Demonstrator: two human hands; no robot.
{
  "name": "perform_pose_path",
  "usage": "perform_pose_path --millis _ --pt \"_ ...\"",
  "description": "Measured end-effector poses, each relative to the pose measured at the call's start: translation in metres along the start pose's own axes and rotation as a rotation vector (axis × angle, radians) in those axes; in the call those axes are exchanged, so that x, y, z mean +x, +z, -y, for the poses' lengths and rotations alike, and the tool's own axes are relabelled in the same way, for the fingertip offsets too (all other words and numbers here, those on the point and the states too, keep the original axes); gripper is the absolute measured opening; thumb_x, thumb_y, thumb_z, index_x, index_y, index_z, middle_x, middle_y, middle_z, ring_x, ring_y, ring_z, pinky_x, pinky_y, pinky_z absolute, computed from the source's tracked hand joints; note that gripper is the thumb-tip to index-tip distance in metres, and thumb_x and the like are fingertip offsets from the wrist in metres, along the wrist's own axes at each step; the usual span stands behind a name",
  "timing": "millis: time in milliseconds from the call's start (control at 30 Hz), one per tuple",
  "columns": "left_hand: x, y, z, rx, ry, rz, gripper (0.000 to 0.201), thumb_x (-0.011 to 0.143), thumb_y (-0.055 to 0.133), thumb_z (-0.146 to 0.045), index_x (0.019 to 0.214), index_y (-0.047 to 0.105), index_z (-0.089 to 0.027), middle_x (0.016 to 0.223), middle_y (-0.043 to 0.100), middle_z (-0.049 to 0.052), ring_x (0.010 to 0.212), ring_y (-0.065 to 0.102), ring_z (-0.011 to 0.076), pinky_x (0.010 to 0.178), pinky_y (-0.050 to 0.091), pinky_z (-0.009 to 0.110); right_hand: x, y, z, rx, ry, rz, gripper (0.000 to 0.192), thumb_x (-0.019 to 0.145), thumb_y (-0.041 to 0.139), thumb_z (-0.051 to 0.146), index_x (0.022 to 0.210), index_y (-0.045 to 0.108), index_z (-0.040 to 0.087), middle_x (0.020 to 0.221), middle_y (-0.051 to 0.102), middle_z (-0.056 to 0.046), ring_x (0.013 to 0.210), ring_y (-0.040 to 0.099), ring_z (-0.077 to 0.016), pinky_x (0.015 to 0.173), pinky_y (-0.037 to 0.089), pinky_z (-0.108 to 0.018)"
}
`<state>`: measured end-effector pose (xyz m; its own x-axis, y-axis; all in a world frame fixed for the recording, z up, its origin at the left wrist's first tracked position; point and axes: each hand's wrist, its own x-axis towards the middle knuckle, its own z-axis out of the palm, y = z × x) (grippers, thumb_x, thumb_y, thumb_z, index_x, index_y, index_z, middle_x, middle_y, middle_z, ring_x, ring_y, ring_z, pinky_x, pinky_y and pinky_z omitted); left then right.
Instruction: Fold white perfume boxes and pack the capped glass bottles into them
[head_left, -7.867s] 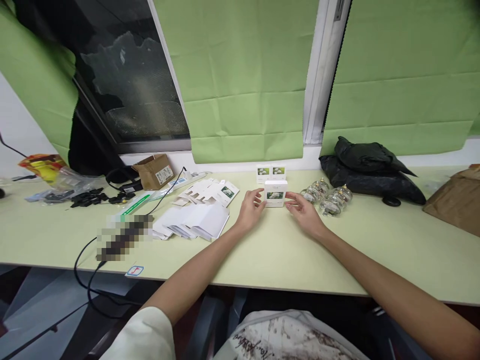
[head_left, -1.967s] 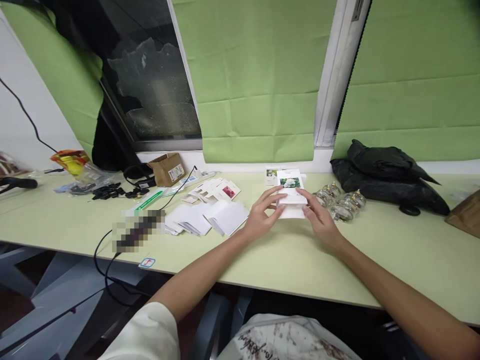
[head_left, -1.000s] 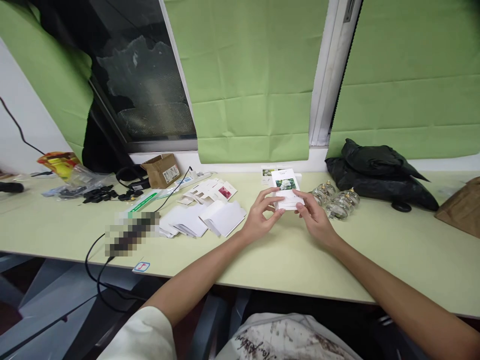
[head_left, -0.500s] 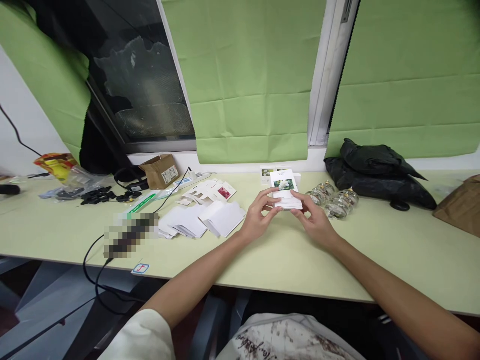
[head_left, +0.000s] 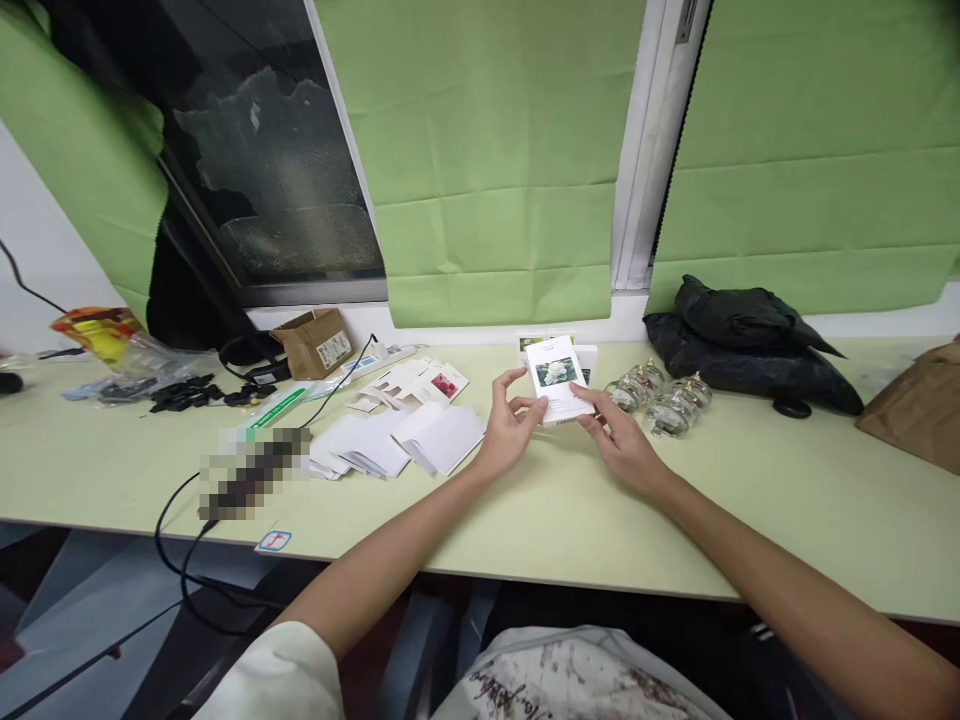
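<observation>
Carton, white and flat with a small flower photo on its face, is held just above the table in the middle of the frame, between both hands.

From the left of the frame: a yellow-red bag and black clips lie near the table's far edge, then a small brown box and a black cable that runs off the front edge. Next comes a loose heap of flat white cartons, fanned out close to the left hand, probably so they are easy to reach.

The left hand pinches the carton's left edge with thumb and fingers. The right hand supports its lower right corner from below with narrow, closed fingers. Held from 2 sides like this, the carton stands tilted with its printed face toward the camera.

Behind it, finished boxes stand at the wall. To the right, glass jars lie in a cluster, then a black bag, and a brown parcel at the right edge.
</observation>
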<state>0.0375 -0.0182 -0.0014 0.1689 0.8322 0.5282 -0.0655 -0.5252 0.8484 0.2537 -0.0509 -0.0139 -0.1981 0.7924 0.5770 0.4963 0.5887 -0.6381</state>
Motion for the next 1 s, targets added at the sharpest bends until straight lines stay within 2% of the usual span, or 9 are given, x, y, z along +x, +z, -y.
perform_pose_path --millis 100,167,267,400,500,667,800,867,1000 --pt "0.008 -0.002 0.011 -0.033 -0.118 -0.047 0.069 0.086 0.082 -0.052 0.137 0.043 -0.026 0.142 0.053 0.013 0.086 0.067 0.0106 0.083 0.059 0.032 0.000 0.001 0.002 -0.004 0.008 0.049 0.051 0.109 0.043 0.049 0.157 0.045 0.035 0.151 0.059 -0.008 0.120 0.062 -0.0282 0.092 0.055 -0.041" --pt "0.012 -0.005 0.017 -0.020 -0.145 -0.094 0.069 0.083 0.085 -0.050 0.134 0.046 -0.024 0.129 0.060 0.010 0.089 0.066 0.0127 0.082 0.057 0.031 0.000 0.001 0.003 -0.007 0.043 0.068 0.053 0.108 0.044 0.048 0.160 0.041 0.037 0.146 0.060 -0.009 0.110 0.064 -0.0267 0.085 0.057 -0.040" --pt "0.016 -0.011 0.024 0.055 -0.109 -0.143 0.061 0.084 0.085 -0.044 0.130 0.051 -0.022 0.119 0.064 0.009 0.094 0.062 0.0143 0.079 0.052 0.027 0.000 0.003 0.002 -0.002 0.073 0.078 0.061 0.105 0.049 0.045 0.163 0.032 0.038 0.143 0.062 -0.009 0.096 0.065 -0.0238 0.076 0.058 -0.038" --pt "0.021 -0.018 0.031 0.079 -0.162 -0.085 0.064 0.082 0.085 -0.043 0.132 0.054 -0.020 0.126 0.063 0.010 0.081 0.059 0.0107 0.075 0.051 0.027 0.001 0.006 -0.002 -0.003 0.076 0.094 0.057 0.105 0.048 0.039 0.160 0.036 0.038 0.144 0.061 -0.009 0.093 0.065 -0.0222 0.077 0.059 -0.038" --pt "0.021 -0.018 0.033 0.109 -0.211 -0.033 0.059 0.084 0.082 -0.048 0.128 0.059 -0.018 0.128 0.063 0.011 0.082 0.061 0.0120 0.072 0.050 0.026 0.001 0.008 -0.007 0.012 0.092 0.093 0.057 0.104 0.047 0.035 0.160 0.035 0.036 0.145 0.059 -0.010 0.094 0.065 -0.0223 0.077 0.059 -0.038" --pt "0.018 -0.017 0.029 0.137 -0.158 -0.017 0.056 0.084 0.082 -0.049 0.125 0.059 -0.020 0.133 0.063 0.011 0.081 0.060 0.0112 0.070 0.050 0.025 0.002 0.011 -0.013 0.010 0.113 0.088 0.061 0.104 0.046 0.032 0.162 0.027 0.035 0.147 0.059 -0.012 0.098 0.065 -0.0233 0.084 0.059 -0.042" --pt "0.019 -0.017 0.030 0.081 -0.152 0.056 0.056 0.083 0.083 -0.050 0.122 0.056 -0.020 0.124 0.069 0.011 0.078 0.061 0.0111 0.071 0.051 0.024 0.003 0.011 -0.016 -0.011 0.108 0.098 0.063 0.104 0.044 0.031 0.164 0.023 0.035 0.151 0.058 -0.011 0.102 0.065 -0.0236 0.094 0.056 -0.046" --pt "0.021 -0.020 0.034 0.101 -0.178 0.039 0.056 0.084 0.081 -0.051 0.122 0.056 -0.020 0.125 0.068 0.011 0.075 0.061 0.0111 0.067 0.050 0.024 0.003 0.011 -0.018 -0.026 0.118 0.090 0.063 0.104 0.044 0.032 0.164 0.023 0.037 0.152 0.058 -0.010 0.101 0.066 -0.0230 0.095 0.056 -0.046" --pt "0.025 -0.027 0.040 0.304 -0.186 -0.097 0.052 0.091 0.075 -0.043 0.134 0.054 -0.023 0.127 0.067 0.010 0.072 0.060 0.0122 0.067 0.051 0.027 0.003 0.011 -0.021 -0.076 0.145 0.035 0.055 0.104 0.045 0.032 0.158 0.033 0.034 0.150 0.057 -0.010 0.097 0.066 -0.0220 0.091 0.056 -0.043"
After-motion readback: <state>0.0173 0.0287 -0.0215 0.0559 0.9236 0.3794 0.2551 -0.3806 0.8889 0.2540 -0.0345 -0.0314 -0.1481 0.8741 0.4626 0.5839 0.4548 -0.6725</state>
